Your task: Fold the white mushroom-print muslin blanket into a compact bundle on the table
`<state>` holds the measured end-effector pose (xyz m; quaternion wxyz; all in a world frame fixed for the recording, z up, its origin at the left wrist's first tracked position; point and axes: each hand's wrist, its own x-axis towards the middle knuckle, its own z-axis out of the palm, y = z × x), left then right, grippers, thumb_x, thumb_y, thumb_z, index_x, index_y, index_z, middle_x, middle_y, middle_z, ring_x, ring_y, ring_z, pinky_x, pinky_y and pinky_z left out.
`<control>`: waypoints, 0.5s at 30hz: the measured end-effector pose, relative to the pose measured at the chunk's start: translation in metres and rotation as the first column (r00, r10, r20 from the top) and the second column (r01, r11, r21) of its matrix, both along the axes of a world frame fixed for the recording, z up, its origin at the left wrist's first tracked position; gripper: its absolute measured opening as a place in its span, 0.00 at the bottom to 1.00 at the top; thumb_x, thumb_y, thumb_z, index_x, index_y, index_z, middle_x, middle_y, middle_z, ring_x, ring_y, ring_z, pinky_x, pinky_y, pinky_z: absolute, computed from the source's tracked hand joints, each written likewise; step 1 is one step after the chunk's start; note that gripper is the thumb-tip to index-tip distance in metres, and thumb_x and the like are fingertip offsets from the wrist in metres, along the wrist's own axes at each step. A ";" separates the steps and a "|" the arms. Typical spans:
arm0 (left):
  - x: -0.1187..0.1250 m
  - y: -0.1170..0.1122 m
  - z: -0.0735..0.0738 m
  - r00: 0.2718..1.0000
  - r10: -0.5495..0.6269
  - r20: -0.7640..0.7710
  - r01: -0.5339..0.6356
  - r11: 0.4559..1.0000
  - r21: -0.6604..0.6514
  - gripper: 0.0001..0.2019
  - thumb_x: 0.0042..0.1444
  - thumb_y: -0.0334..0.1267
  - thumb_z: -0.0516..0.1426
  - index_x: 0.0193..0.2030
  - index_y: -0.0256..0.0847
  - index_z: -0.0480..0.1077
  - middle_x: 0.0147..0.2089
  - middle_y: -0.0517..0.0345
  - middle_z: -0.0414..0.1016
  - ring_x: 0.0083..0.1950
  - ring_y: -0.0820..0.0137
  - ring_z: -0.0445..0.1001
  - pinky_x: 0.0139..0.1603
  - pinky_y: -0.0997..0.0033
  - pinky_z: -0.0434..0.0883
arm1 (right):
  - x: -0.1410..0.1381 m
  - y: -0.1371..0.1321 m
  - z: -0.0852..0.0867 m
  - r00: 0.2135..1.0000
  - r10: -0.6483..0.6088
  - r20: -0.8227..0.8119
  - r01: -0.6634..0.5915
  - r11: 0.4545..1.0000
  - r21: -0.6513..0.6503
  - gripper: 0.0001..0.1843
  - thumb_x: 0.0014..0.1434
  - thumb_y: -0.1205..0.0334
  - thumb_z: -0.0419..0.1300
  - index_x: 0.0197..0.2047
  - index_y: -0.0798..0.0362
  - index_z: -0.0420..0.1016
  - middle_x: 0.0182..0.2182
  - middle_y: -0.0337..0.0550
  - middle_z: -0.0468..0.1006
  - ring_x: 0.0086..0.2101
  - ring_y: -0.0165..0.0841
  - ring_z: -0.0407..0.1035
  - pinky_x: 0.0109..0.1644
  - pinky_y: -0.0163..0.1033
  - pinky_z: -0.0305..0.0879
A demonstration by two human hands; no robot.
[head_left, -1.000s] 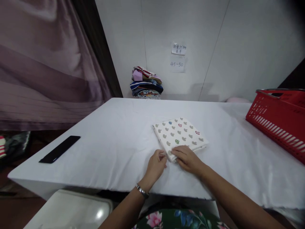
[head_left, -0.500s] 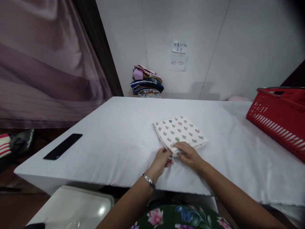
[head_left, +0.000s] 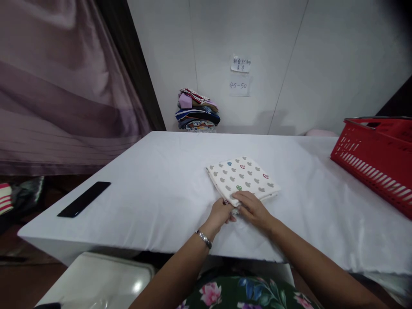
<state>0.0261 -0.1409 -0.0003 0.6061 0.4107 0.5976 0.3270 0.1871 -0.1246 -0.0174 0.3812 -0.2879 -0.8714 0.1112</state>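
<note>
A folded white cloth point(head_left: 243, 178) printed with grey and a few coloured shapes lies on the white-covered table point(head_left: 154, 189). Both hands meet at its near corner. My left hand point(head_left: 221, 213), with a metal bracelet at the wrist, pinches that corner from the left with its fingers closed. My right hand point(head_left: 254, 208) rests on top of the same corner, fingers curled down onto the cloth.
A black phone point(head_left: 84, 199) lies near the table's left edge. A red plastic basket point(head_left: 376, 161) stands at the right. A stack of folded clothes point(head_left: 198, 110) sits against the back wall under paper notes point(head_left: 240, 75). A purple curtain point(head_left: 58, 86) hangs left.
Both hands have stayed at the cloth's near corner, shifting slightly. The left fingers have closed in tighter under the right hand. The cloth has not moved.
</note>
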 end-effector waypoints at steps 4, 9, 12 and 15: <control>-0.003 -0.003 -0.003 0.997 0.046 0.067 -0.046 0.999 0.003 0.07 0.46 0.33 0.56 0.32 0.37 0.62 0.20 0.68 0.62 0.15 0.81 0.59 0.15 0.79 0.50 | 0.003 0.000 0.003 0.995 -0.050 -0.090 0.054 0.997 0.050 0.21 0.64 0.67 0.46 0.59 0.48 0.60 0.48 0.50 0.70 0.49 0.38 0.65 0.50 0.47 0.66; -0.009 -0.010 -0.005 0.988 0.060 0.145 -0.064 0.998 0.025 0.10 0.46 0.38 0.58 0.32 0.38 0.62 0.19 0.68 0.61 0.17 0.81 0.57 0.17 0.79 0.51 | -0.003 -0.005 0.003 0.999 0.031 0.039 -0.034 0.996 0.087 0.20 0.62 0.70 0.47 0.57 0.49 0.63 0.47 0.50 0.72 0.47 0.38 0.66 0.47 0.46 0.65; -0.012 -0.013 -0.002 0.984 0.035 0.173 -0.035 0.999 -0.003 0.12 0.45 0.40 0.59 0.34 0.37 0.63 0.20 0.67 0.62 0.17 0.81 0.57 0.17 0.79 0.51 | -0.005 -0.006 0.001 0.997 0.042 0.060 -0.045 0.998 0.043 0.20 0.62 0.69 0.47 0.56 0.50 0.63 0.47 0.50 0.72 0.46 0.38 0.65 0.47 0.46 0.65; -0.016 -0.016 0.005 0.957 0.007 0.289 0.015 0.997 -0.073 0.14 0.45 0.38 0.58 0.39 0.38 0.64 0.24 0.66 0.64 0.19 0.80 0.60 0.19 0.79 0.55 | -0.004 -0.004 0.000 0.997 0.052 0.052 -0.053 0.998 0.020 0.21 0.60 0.70 0.48 0.56 0.50 0.62 0.47 0.49 0.71 0.47 0.37 0.64 0.48 0.46 0.64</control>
